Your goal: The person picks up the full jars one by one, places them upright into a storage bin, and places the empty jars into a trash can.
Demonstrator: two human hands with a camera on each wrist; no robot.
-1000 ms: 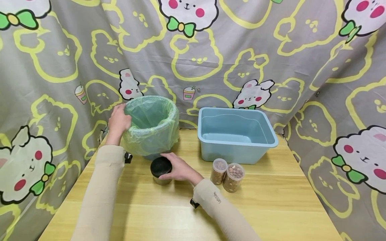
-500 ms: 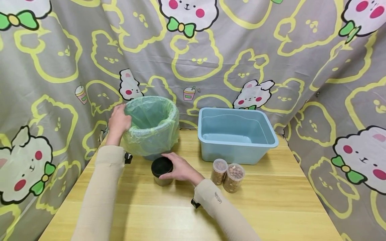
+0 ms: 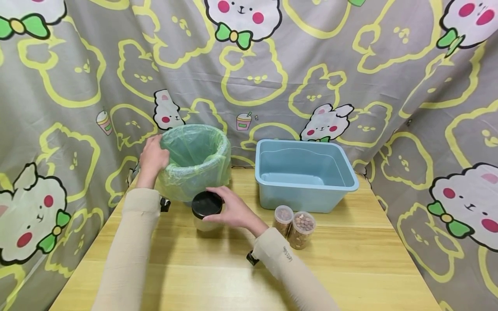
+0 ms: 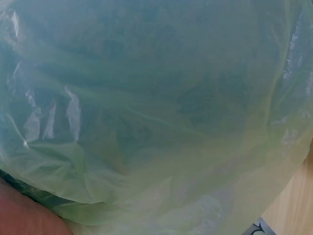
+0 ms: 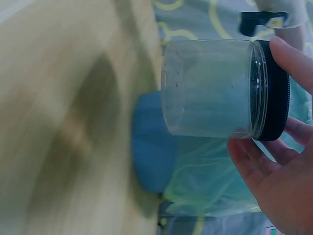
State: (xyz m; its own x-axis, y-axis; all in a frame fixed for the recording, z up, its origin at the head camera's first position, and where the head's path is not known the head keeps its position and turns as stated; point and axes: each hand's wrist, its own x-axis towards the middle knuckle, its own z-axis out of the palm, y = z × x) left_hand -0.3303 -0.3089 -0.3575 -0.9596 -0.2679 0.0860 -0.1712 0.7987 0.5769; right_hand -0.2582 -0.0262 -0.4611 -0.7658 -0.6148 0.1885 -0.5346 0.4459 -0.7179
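Note:
My right hand [image 3: 230,210] grips a clear jar with a black lid [image 3: 206,211] by the lid and holds it just above the wooden table [image 3: 350,255], in front of the bin. The right wrist view shows the jar [image 5: 215,88] empty, my fingers [image 5: 293,58] curled round its black lid. My left hand [image 3: 152,157] holds the left rim of a small bin lined with a green plastic bag [image 3: 194,160]. The left wrist view is filled by that green bag [image 4: 156,107].
An empty light-blue plastic tub [image 3: 305,172] stands to the right of the bin. Two small clear jars of brown pellets [image 3: 295,223] stand in front of the tub. A cartoon-print cloth [image 3: 249,65] hangs behind and at both sides.
My right hand has lifted the black-lidded jar off the table and a little toward the bin. The left hand has stayed on the bin's rim.

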